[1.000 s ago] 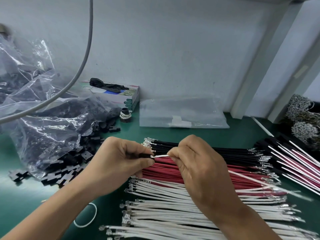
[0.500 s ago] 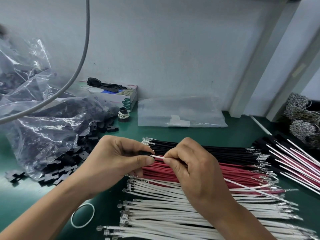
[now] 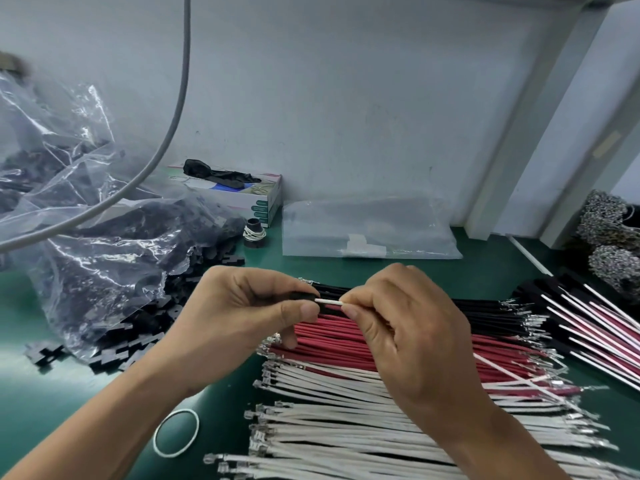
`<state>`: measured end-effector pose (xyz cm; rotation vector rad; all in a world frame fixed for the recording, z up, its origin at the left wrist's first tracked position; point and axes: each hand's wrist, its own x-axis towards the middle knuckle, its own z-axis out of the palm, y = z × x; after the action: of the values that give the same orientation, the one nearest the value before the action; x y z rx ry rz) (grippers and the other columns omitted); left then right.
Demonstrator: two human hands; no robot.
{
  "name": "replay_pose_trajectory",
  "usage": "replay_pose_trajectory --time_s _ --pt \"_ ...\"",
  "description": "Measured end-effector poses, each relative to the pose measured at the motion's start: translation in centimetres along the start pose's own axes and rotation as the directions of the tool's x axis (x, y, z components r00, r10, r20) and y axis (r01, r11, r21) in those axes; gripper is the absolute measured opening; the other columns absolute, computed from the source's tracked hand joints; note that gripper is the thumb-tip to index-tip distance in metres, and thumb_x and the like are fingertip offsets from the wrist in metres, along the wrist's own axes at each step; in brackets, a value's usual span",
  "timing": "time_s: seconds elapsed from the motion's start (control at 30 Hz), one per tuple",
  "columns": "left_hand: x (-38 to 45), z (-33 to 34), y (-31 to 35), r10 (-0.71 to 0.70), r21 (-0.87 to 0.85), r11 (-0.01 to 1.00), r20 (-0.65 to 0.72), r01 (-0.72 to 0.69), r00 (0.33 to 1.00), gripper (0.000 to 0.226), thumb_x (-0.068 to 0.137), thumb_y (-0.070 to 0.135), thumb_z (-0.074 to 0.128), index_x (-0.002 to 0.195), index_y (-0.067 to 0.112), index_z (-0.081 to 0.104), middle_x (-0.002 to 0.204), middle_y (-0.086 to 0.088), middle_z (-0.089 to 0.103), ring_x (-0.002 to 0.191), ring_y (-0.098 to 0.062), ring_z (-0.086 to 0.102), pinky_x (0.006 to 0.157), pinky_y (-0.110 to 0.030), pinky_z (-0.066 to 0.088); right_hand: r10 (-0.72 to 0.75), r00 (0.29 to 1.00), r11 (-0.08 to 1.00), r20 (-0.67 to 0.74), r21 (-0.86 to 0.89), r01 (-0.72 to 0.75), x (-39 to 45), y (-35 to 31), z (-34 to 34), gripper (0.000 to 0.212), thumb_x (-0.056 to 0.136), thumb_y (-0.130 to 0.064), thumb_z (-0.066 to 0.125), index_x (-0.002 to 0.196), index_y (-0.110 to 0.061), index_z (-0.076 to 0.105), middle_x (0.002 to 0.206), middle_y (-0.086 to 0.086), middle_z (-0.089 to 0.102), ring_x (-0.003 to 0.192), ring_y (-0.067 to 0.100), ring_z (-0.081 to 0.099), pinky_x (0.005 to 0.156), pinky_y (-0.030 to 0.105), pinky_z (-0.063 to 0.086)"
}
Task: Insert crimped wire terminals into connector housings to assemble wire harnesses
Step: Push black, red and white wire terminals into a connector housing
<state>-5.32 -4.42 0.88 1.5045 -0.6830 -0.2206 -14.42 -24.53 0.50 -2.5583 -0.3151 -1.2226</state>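
— Above the wire piles, mid-bench: what was in the hands?
— A white wire [image 3: 328, 302], one end going into a small black connector housing [image 3: 304, 296]. Left hand [image 3: 242, 317] gripped the housing, fingers curled round it, thumb underneath. Right hand [image 3: 405, 327] pinched the wire between thumb and forefinger, just beside the housing; the other fingers were curled in. The wire's tail ran out under the right hand, down to the right over the piles.
— Terminal seated?
— Couldn't tell, the housing was mostly hidden by the fingers.
— Below them?
— Three rows on the green bench [image 3: 52, 393]: black wires [image 3: 485, 308] farthest, red wires [image 3: 329, 341] in the middle, white wires [image 3: 346, 427] nearest, crimped ends showing at the left.
— Left side?
— Clear plastic bag [image 3: 104, 244] of black housings, some spilled out [image 3: 114, 351] on the bench. A white rubber band [image 3: 156, 441] lay near the left forearm.
— Further back?
— Carton [image 3: 263, 202] against the wall, a flat clear bag [image 3: 367, 230] beside it. Finished-looking bundles [image 3: 588, 327] at far right.
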Motion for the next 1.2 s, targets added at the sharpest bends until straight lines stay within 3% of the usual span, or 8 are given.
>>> replay_pose_trajectory --time_s 0.13,0.27,0.37,0.47,0.63,0.9,1.0,1.2 --pt "0.3 -1.9 1.3 0.005 -0.011 1.0 -0.205 -0.008 0.979 0.028 0.07 0.025 0.08 0.096 0.016 0.083 0.082 -0.013 0.079 0.063 -0.021 0.073 0.063 -0.024 0.061 0.133 0.983 0.989 0.125 -0.081 -0.124 -0.6 0.8 -0.3 0.032 0.099 -0.044 0.047 0.111 -0.024 0.069 0.093 -0.015 0.059 0.078 0.008 0.058 0.062 0.027 0.049" --pt "0.8 -4.7 1.3 0.061 0.273 0.961 -0.337 0.036 0.94 0.023 0.083 0.03 0.079 0.106 0.026 0.08 0.088 0.003 0.08 0.079 -0.013 0.075 0.072 -0.021 0.059 0.053 0.994 0.974 -0.101 -0.212 -0.074 0.2 1.8 -1.2 0.023 0.098 -0.026 0.059 0.105 -0.012 0.076 0.083 -0.005 0.062 0.067 0.012 0.054 0.052 0.024 0.043" --pt "0.9 -6.1 0.1 0.196 0.742 0.663 -0.304 0.103 0.932 0.021 0.087 0.023 0.08 0.107 0.027 0.08 0.09 0.012 0.075 0.08 -0.015 0.07 0.074 -0.032 0.057 -0.033 0.982 0.969 -0.184 -0.246 -0.013 0.4 2.0 -2.0 0.022 0.101 -0.023 0.059 0.106 -0.01 0.076 0.085 0.0 0.065 0.068 0.015 0.058 0.05 0.028 0.045" --pt "0.8 -6.2 -0.8 0.164 0.945 0.316 -0.143 0.085 0.976 0.027 0.086 0.023 0.073 0.111 0.033 0.079 0.106 0.015 0.068 0.098 -0.018 0.067 0.078 -0.035 0.055 -0.032 0.987 0.963 -0.159 -0.27 -0.013 0.9 2.7 -3.3 0.023 0.101 -0.024 0.058 0.105 -0.011 0.076 0.087 -0.001 0.065 0.068 0.014 0.057 0.052 0.026 0.042" --pt "0.9 -7.6 -2.6 0.081 0.989 0.147 -0.001 -0.011 0.997 0.041 0.067 0.011 0.071 0.098 0.037 0.081 0.099 0.018 0.07 0.098 -0.018 0.064 0.077 -0.037 0.059 0.251 0.962 0.887 -0.111 -0.371 -0.274 1.5 7.6 -9.0 0.017 0.102 -0.024 0.058 0.104 -0.018 0.074 0.09 -0.004 0.06 0.074 0.021 0.058 0.058 0.029 0.04" --pt "4.0 -12.1 -9.5 0.063 0.97 0.233 0.06 -0.073 0.996 0.046 0.059 0.046 0.086 0.1 0.055 0.067 0.087 0.04 0.044 0.077 0.005 0.041 0.059 -0.034 0.051 0.58 0.81 0.565 -0.083 -0.676 -0.473 -5.1 17.4 -20.7 0.027 0.091 -0.005 0.059 0.111 -0.012 0.075 0.098 0.004 0.051 0.081 0.032 0.059 0.074 0.05 0.055" --pt "4.5 -13.5 -11.6 0.067 0.962 0.261 0.065 -0.08 0.996 0.035 0.072 0.067 0.065 0.096 0.083 0.044 0.094 0.041 0.04 0.082 0.008 0.04 0.06 -0.028 0.044 0.646 0.763 0.505 0.001 -0.75 -0.426 -8.0 19.1 -20.8 0.028 0.088 0.001 0.062 0.109 -0.009 0.077 0.091 0.005 0.052 0.08 0.033 0.06 0.075 0.049 0.055" --pt "4.5 -12.6 -12.0 0.033 0.964 0.258 0.062 -0.068 0.998 0.034 0.075 0.069 0.061 0.097 0.084 0.04 0.098 0.041 0.039 0.082 0.003 0.04 0.063 -0.031 0.048 0.741 0.671 0.467 -0.024 -0.7 -0.541 -10.4 20.8 -19.4 0.028 0.089 -0.002 0.059 0.108 -0.013 0.077 0.088 0.0 0.055 0.079 0.027 0.057 0.073 0.039 0.047"
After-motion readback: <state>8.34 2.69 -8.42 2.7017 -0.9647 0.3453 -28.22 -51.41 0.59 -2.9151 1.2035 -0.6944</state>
